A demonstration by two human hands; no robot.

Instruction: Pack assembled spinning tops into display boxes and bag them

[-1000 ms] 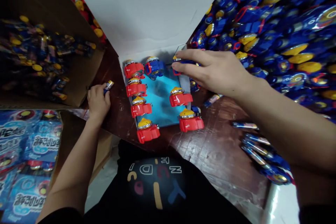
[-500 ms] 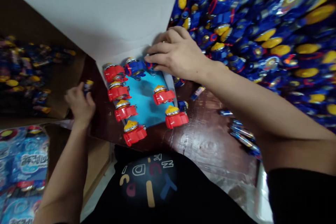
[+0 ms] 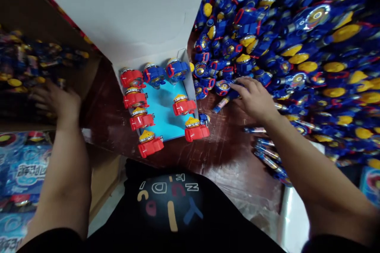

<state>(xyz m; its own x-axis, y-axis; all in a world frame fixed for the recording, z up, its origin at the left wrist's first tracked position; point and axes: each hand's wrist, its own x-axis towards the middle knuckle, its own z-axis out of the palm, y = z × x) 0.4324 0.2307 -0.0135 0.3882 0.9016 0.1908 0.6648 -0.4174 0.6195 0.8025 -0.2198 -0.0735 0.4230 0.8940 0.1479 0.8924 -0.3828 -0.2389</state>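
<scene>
My left hand [image 3: 57,101] reaches into a cardboard box at the left, over a heap of small blue and yellow toy pieces [image 3: 18,59]. Its fingers look spread, though dark and blurred. At the edge of the blue toy pile, my right hand [image 3: 253,97] has its fingers apart, close to the end of a slim tube [image 3: 221,104]; contact is unclear. Between the hands stands a white-walled display box [image 3: 166,114] with a light-blue base. Red toys with yellow tops [image 3: 136,99] line its left side, two more [image 3: 190,116] its right. Two blue toys [image 3: 164,73] sit along the back.
A big heap of blue toys [image 3: 285,47] fills the right side. Several slim tubes [image 3: 268,156] lie on the dark red table [image 3: 228,138]. The tall white lid [image 3: 127,8] rises behind the display box. Blue printed packs [image 3: 23,166] are at the lower left.
My right hand has left the back right corner of the display box, where a blue toy now sits, and moved right. My left hand, earlier pinching a small piece, has moved into the cardboard box.
</scene>
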